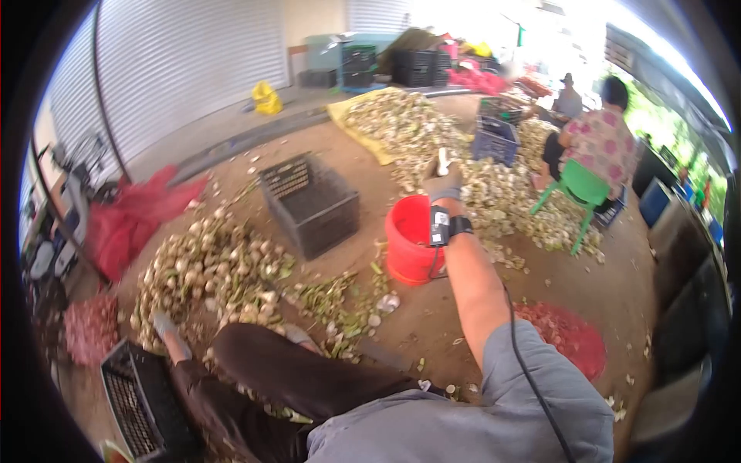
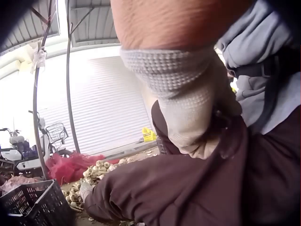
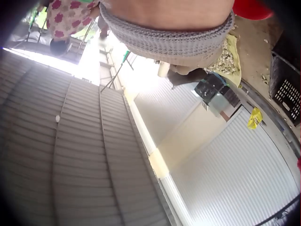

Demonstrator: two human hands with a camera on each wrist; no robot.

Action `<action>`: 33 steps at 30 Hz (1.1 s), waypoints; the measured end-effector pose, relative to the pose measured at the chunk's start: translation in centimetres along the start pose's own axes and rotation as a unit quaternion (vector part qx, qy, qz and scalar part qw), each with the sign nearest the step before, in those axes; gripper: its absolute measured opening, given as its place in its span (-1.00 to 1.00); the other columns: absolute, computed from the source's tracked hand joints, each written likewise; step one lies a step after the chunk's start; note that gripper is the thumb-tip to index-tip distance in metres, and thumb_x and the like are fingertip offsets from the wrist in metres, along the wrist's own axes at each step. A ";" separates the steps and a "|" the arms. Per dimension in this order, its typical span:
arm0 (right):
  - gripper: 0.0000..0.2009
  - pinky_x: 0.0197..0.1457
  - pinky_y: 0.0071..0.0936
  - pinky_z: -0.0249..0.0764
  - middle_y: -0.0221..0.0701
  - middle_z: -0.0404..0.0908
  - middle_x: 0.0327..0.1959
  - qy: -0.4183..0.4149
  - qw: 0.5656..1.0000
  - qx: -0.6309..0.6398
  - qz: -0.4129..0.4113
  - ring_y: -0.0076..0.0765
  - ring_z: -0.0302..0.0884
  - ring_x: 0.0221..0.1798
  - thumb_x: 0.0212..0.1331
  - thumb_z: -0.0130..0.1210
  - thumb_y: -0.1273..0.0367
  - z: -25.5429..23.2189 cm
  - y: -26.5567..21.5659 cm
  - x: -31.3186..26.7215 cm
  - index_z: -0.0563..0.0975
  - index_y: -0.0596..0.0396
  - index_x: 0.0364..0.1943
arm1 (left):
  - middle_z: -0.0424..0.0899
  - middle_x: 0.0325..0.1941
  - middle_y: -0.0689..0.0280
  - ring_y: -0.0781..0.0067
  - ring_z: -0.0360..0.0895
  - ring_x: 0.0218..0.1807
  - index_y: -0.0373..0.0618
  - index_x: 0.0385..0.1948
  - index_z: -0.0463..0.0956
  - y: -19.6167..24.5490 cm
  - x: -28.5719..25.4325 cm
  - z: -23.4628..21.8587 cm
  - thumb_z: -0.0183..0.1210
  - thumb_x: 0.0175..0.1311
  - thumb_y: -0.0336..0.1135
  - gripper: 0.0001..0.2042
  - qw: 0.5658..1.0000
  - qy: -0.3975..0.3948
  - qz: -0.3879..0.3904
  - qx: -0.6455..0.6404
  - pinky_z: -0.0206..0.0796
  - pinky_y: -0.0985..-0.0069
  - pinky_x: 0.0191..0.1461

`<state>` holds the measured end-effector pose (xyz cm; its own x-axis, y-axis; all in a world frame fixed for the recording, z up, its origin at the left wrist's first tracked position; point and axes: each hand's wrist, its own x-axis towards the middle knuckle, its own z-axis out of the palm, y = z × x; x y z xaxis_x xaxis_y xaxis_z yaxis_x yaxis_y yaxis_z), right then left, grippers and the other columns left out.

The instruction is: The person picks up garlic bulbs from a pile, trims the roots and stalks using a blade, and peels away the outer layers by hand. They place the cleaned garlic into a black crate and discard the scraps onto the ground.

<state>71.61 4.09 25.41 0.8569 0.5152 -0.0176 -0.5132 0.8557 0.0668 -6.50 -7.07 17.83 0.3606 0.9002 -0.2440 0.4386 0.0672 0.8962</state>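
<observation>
- Far left, I see red netting (image 1: 127, 220) on the ground; the bikes behind it fade into the dark rim of my lens.
- Near left stands a slatted black crate (image 1: 166, 401), partly cut off by that rim.
- Right of it lies a pile of pale bulbs (image 1: 204, 270) with stems, its near edge hidden by a foot and the dark trousers (image 1: 285, 355).
- My left wrist view shows the gloved left hand (image 2: 188, 127) down against the trousers; its fingers are hidden, so I cannot tell whether they are clenched or released.
- Farther off, a grey crate (image 1: 332, 224) stands beside the pile.
- In the middle is a red bucket (image 1: 407, 258); the forearm covers part of its right side.
- The gloved right hand (image 1: 445, 185) reaches out past it. A small white piece (image 1: 443, 160) shows at its fingers, too blurred for me to tell whether they grasp it.
- Beyond spreads a heap of pale pieces (image 1: 413, 119).
- On the right, a person (image 1: 594, 147) sits on a green chair (image 1: 583, 184), face turned away.
</observation>
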 end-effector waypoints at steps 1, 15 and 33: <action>-0.70 -0.15 -0.37 0.67 -0.34 0.58 -0.22 -0.024 0.998 -0.045 -0.035 -0.28 0.57 -0.21 0.29 0.00 0.24 1.0 1.7 -1.2 0.47 0.08 0.01 | 0.60 -0.44 0.26 0.38 0.44 -0.59 -0.16 -0.39 0.57 0.1 -0.3 0.3 0.14 0.13 -0.51 -0.94 0.997 -0.043 0.026 0.059 0.34 0.40 -0.46; -0.80 -0.32 -0.21 0.54 -0.31 0.62 -0.45 -0.147 0.784 -0.603 0.025 -0.13 0.60 -0.42 0.10 0.17 0.38 -0.1 25.6 -6.9 0.51 -0.01 -0.17 | 0.60 -0.52 0.13 0.02 0.59 -0.41 -0.14 -0.54 0.44 9.2 10.6 9.9 0.29 0.01 0.18 -0.50 0.931 0.038 0.216 0.293 0.37 0.19 -0.36; -0.67 -0.17 -0.47 0.54 -0.34 0.58 -0.18 -0.335 0.578 -0.722 0.183 -0.45 0.58 -0.21 0.25 0.13 0.31 -1.3 15.7 -30.6 0.44 0.19 0.01 | 0.60 -0.53 0.14 0.06 0.59 -0.40 -0.13 -0.53 0.51 7.5 11.6 13.0 0.16 0.24 -0.07 -0.69 0.923 -0.042 0.337 0.183 0.40 0.24 -0.30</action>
<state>37.29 1.77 25.72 0.2573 0.9536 0.1561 0.2409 0.0931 -0.9661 11.67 -1.71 16.91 0.7081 0.6476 0.2816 0.3347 -0.6590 0.6736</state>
